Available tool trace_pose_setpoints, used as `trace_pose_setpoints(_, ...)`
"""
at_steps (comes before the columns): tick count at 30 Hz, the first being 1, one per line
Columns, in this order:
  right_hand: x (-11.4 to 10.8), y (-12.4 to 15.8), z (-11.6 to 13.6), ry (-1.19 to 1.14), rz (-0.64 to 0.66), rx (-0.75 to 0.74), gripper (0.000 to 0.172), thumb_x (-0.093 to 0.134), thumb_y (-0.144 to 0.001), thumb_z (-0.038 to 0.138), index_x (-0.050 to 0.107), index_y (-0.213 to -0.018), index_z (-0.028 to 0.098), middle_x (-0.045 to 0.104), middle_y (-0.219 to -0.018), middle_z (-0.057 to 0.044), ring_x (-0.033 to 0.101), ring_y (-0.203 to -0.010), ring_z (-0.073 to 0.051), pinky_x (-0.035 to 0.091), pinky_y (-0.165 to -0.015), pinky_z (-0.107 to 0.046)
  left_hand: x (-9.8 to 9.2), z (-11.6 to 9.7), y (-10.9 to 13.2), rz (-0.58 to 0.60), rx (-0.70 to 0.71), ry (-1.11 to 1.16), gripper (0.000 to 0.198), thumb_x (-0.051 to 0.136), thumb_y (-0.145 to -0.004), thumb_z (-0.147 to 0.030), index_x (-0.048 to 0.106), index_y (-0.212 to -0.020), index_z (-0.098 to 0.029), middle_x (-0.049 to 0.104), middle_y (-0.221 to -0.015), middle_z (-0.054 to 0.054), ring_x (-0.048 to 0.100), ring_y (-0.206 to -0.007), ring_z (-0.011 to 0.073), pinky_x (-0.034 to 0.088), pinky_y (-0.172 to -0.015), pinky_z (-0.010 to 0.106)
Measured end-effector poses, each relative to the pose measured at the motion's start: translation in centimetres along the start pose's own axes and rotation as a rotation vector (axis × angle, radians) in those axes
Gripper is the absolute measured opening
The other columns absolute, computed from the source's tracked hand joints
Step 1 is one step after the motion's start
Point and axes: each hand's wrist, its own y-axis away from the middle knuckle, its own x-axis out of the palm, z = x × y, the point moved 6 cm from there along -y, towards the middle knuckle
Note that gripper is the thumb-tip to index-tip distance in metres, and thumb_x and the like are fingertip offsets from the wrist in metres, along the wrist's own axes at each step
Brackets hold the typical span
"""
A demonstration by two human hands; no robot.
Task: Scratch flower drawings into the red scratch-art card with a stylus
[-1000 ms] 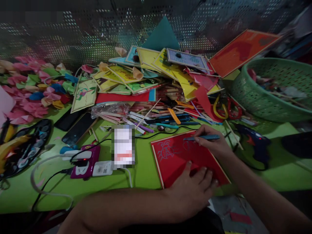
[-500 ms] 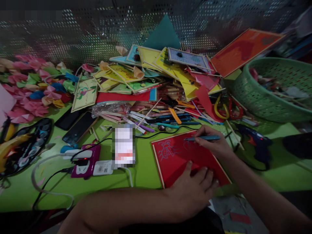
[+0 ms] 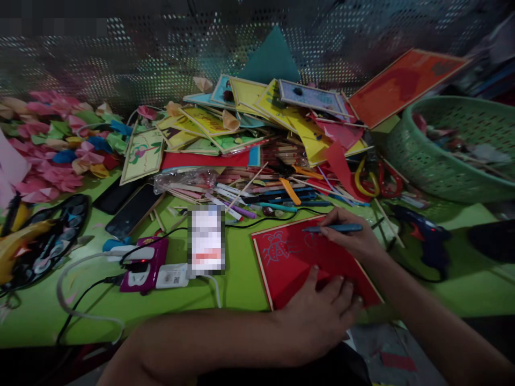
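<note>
Blue pen (image 3: 346, 228) has its tip slightly nearer the left-hand insect drawing (image 3: 277, 250) than in the earlier frame; both hands hold almost the same pose, and the tabletop items sit a touch further right in view.

Right hand (image 3: 349, 234): thumb and fingers pinched closely around the pen barrel, tip at the upper part of the red sheet (image 3: 289, 276). Faint partial outline beside the tip, too dim to read. Left hand (image 3: 322, 311): fingers extended and a little spread, nothing grasped, resting on the lower part of the sheet.

Sheet lies on the green table (image 3: 241, 292) in front of the person, pale strips along its visible edges. To its left: blurred-out bright rectangle (image 3: 207, 241), then purple power strip (image 3: 155, 262). To its right: dark blue glue gun (image 3: 428, 236). Behind: loose sticks and pens, a heap of framed pictures (image 3: 203, 122), green basket (image 3: 418, 166) at right
</note>
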Motion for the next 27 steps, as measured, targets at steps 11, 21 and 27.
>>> trace_pose_setpoints(11, -0.1, 0.1, -0.9, 0.021, -0.031, 0.003, 0.023, 0.08, -0.079, 0.042, 0.068, -0.078, 0.023, 0.065, -0.068, 0.0, 0.055, -0.061, -0.016, 0.043, -0.057, -0.029, -0.1, 0.1, -0.2, 0.054, 0.004, 0.015, 0.051, 0.031, -0.11, -0.034, 0.05, -0.154, -0.017, 0.048, -0.161, 0.013, 0.045, -0.145, 0.0286, 0.04, -0.111, 0.061)
trace_pose_setpoints(21, -0.5, 0.1, -0.5, 0.066, -0.066, -0.006, 0.015, 0.077, -0.076, 0.034, 0.066, -0.074, 0.025, 0.063, -0.065, 0.001, 0.051, -0.059, -0.016, 0.039, -0.057, -0.03, 0.3, -0.1, -0.1, 0.008, -0.01, 0.027, 0.05, 0.029, -0.109, -0.031, 0.052, -0.152, -0.018, 0.051, -0.159, 0.011, 0.045, -0.145, 0.0283, 0.038, -0.112, 0.062)
trace_pose_setpoints(27, -0.6, 0.1, -0.6, 0.053, -0.065, -0.016, 0.015, 0.076, -0.076, 0.033, 0.064, -0.071, 0.025, 0.062, -0.064, 0.001, 0.052, -0.06, -0.017, 0.038, -0.057, -0.032, 0.1, 0.1, 0.0, 0.021, -0.012, 0.02, 0.05, 0.03, -0.11, -0.032, 0.052, -0.152, -0.018, 0.051, -0.159, 0.011, 0.045, -0.144, 0.0282, 0.038, -0.112, 0.061)
